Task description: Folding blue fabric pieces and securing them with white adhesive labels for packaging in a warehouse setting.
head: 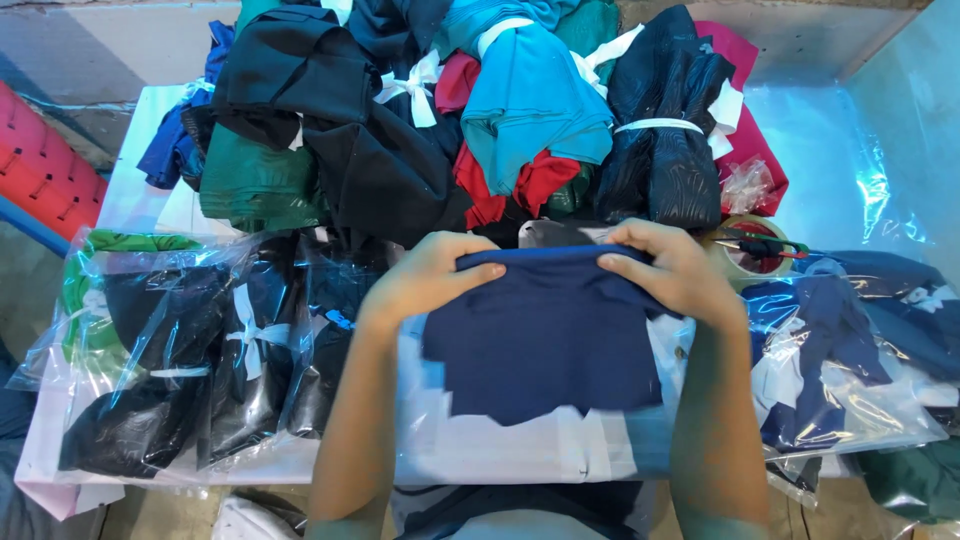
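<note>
While both hands, left hand (425,275) and right hand (670,270), grip closed, they pinch the navy cloth (545,345).

Both bare forearms reach up from the near edge, roughly parallel, wrists bent inward; left hand (425,275) and right hand (672,268) palm-down, level with each other, fingers curled closed in a pinching grip, thumbs pointing toward centre.

Bright, sharp; glare on plastic bags (860,180)

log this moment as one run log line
left hand grips top edge of folded navy blue cloth piece | right hand grips same edge | cloth over clear plastic bag | tied fabric bundles behind
</note>
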